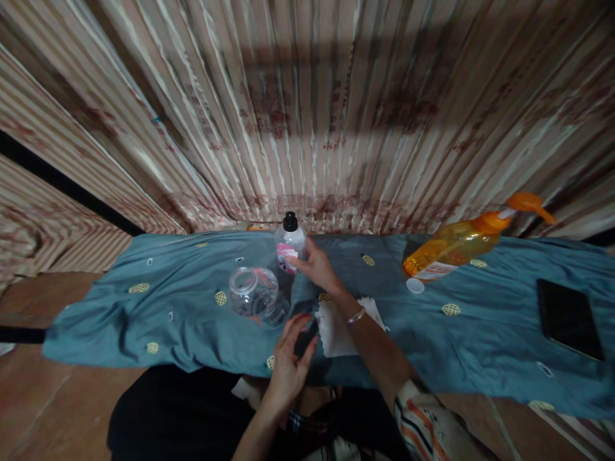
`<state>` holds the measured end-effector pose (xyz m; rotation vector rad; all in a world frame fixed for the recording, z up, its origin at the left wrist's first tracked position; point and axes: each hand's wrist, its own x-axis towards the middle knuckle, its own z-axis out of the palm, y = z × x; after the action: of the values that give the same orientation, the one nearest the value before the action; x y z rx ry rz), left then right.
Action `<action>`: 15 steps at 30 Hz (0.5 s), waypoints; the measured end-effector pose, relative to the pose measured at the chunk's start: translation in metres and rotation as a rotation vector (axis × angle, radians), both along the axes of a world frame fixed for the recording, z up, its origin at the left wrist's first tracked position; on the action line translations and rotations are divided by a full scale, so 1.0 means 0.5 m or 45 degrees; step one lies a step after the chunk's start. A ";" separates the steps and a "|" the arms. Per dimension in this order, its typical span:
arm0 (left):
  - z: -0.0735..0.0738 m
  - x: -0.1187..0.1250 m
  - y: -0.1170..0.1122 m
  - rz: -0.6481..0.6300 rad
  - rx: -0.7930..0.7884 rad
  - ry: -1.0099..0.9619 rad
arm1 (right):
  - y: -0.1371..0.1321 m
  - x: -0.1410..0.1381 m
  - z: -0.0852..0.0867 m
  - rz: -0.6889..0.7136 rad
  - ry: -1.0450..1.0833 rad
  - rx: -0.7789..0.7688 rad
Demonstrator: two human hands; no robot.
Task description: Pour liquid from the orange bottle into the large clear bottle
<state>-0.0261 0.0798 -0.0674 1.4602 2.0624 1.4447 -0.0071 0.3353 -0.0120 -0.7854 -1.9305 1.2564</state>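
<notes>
My right hand point(317, 264) reaches across and grips the right side of a clear bottle point(287, 251) with a black cap and a pink label. The bottle stands upright near the far edge of the cloth. My left hand point(291, 360) hovers near the front edge, thumb and fingers curved apart, with a dark patch between them that looks like shadow. Just beyond it is an open clear plastic jar point(254, 293), its mouth facing up. Under my right forearm lies a white cloth or wipe point(339, 333) with a scalloped edge.
An orange pump bottle point(451, 246) stands at the right, with a small white lid point(415, 285) beside it. Farther right lies a black phone point(569, 318). A teal patterned cloth point(182, 307) covers the narrow surface, and a striped curtain point(307, 115) hangs behind it.
</notes>
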 end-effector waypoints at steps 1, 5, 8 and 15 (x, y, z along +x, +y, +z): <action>-0.004 0.001 0.013 0.010 0.016 -0.009 | -0.006 0.041 -0.003 -0.038 0.036 -0.005; -0.025 0.012 0.078 0.064 0.103 -0.052 | -0.059 0.189 -0.006 -0.193 0.082 -0.006; -0.043 0.025 0.139 0.057 0.168 -0.093 | -0.113 0.234 -0.009 -0.296 0.044 -0.022; -0.079 0.022 0.228 0.027 0.222 -0.217 | -0.175 0.214 -0.033 -0.296 0.003 -0.104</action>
<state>-0.0153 0.1937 -0.1068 1.3261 1.8971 1.7308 0.0996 0.2477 -0.0286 -1.0180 -1.7371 1.1979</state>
